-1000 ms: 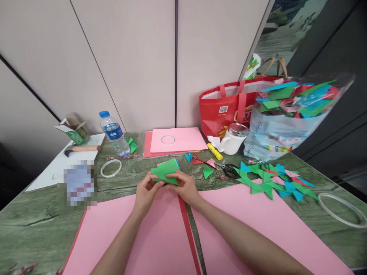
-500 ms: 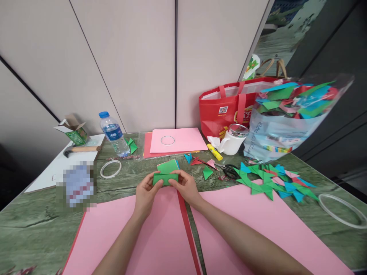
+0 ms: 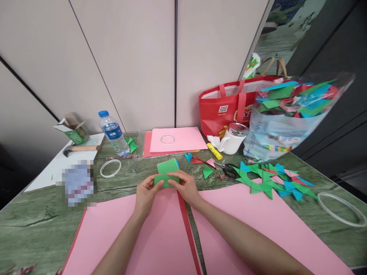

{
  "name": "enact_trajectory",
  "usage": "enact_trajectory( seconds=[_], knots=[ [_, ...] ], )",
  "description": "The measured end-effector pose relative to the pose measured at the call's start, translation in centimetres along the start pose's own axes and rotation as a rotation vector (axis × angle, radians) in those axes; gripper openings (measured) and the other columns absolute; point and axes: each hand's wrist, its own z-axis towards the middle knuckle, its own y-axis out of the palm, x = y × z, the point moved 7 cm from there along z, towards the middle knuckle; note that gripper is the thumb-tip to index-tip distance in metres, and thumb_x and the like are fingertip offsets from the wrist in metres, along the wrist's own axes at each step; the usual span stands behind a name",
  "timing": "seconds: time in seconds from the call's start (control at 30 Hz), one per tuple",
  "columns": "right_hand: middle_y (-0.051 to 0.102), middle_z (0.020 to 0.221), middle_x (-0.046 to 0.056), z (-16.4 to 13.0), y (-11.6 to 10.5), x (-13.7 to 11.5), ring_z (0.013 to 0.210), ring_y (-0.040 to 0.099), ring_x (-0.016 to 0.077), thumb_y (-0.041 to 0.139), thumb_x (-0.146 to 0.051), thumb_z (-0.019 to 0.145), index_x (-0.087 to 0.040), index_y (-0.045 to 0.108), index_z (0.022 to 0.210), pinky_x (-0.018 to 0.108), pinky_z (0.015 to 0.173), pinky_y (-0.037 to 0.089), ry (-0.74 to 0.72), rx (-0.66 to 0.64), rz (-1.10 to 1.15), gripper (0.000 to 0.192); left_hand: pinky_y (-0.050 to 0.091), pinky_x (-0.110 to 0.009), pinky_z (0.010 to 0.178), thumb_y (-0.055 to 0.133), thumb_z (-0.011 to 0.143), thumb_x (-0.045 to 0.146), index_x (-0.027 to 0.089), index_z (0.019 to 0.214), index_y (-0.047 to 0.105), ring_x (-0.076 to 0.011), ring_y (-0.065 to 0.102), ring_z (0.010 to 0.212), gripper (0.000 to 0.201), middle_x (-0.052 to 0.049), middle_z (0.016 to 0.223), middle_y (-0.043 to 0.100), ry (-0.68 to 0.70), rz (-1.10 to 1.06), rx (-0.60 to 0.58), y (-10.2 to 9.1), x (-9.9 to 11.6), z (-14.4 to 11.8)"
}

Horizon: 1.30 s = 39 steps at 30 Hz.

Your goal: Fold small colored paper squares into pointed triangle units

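Note:
Between my two hands is a small green sheet of paper (image 3: 165,181), folded over into a narrow strip. My left hand (image 3: 146,193) pinches its left end, thumb on the near face. At the right end, my right hand (image 3: 185,187) pinches it the same way, and both thumbs press near the middle. Just behind it lies a stack of square coloured paper (image 3: 168,166), green on top with blue showing at an edge. Large pink sheets (image 3: 155,229) with red edges lie under my forearms.
Right of my hands are scissors (image 3: 229,170), a yellow glue stick (image 3: 215,151), a white mug (image 3: 233,140) and folded paper pieces (image 3: 269,179). Behind stand a red bag (image 3: 218,110) and a plastic bag (image 3: 281,130). On the left are a water bottle (image 3: 114,133) and a hammer-like tool (image 3: 82,149).
The green paper's upper flap, raised with a gap before, now lies flat against the rest. My thumbs have stayed near its middle, and both hands have hardly moved.

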Motion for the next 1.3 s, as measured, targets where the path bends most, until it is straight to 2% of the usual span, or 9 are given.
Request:
enact_trajectory(
  seconds=[0.17, 0.6, 0.87, 1.07, 1.3],
  knots=[
    [0.064, 0.081, 0.002, 0.0, 0.0, 0.2, 0.077, 0.058, 0.0165, 0.063, -0.024, 0.071, -0.023, 0.067, 0.086, 0.028, 0.071, 0.044, 0.006, 0.012, 0.006, 0.016, 0.05, -0.031, 0.069, 0.063, 0.067, 0.031, 0.015, 0.088, 0.064, -0.0192, 0.063, 0.074, 0.026, -0.005, 0.083, 0.069, -0.02, -0.068, -0.02, 0.0, -0.5, 0.3],
    [0.065, 0.083, 0.003, 0.0, 0.0, 0.1, 0.078, 0.058, 0.0177, 0.062, -0.026, 0.071, -0.022, 0.066, 0.088, 0.028, 0.07, 0.044, 0.018, -0.01, 0.005, 0.018, 0.051, -0.028, 0.062, 0.066, 0.065, 0.031, 0.014, 0.08, 0.066, -0.0189, 0.064, 0.068, 0.023, -0.006, 0.078, 0.071, -0.004, -0.02, 0.04, -0.5, -0.5, 0.3],
    [0.066, 0.087, 0.003, 0.0, 0.1, 0.4, 0.081, 0.058, 0.0189, 0.063, -0.027, 0.069, -0.021, 0.065, 0.088, 0.03, 0.072, 0.044, 0.077, -0.011, 0.013, 0.02, 0.052, -0.03, 0.062, 0.068, 0.062, 0.034, 0.014, 0.081, 0.067, -0.0198, 0.064, 0.067, 0.028, -0.006, 0.077, 0.071, -0.008, -0.037, 0.06, -0.5, -0.4, 0.2],
    [0.066, 0.081, 0.002, 0.0, 0.1, 1.1, 0.071, 0.057, 0.0173, 0.063, -0.029, 0.067, -0.019, 0.065, 0.083, 0.027, 0.063, 0.044, 0.137, -0.002, 0.011, 0.019, 0.051, -0.029, 0.062, 0.067, 0.063, 0.031, 0.015, 0.084, 0.067, -0.0187, 0.064, 0.066, 0.026, -0.005, 0.076, 0.071, -0.023, -0.067, 0.051, -0.6, -0.6, 0.2],
    [0.066, 0.079, 0.002, 0.0, 0.1, 1.5, 0.07, 0.058, 0.0171, 0.063, -0.029, 0.066, -0.019, 0.065, 0.082, 0.026, 0.061, 0.044, 0.145, -0.002, 0.028, 0.019, 0.052, -0.031, 0.063, 0.067, 0.063, 0.031, 0.014, 0.085, 0.067, -0.0197, 0.064, 0.066, 0.028, -0.006, 0.076, 0.071, -0.022, -0.073, 0.048, -0.5, -0.8, 0.2]
  ],
)
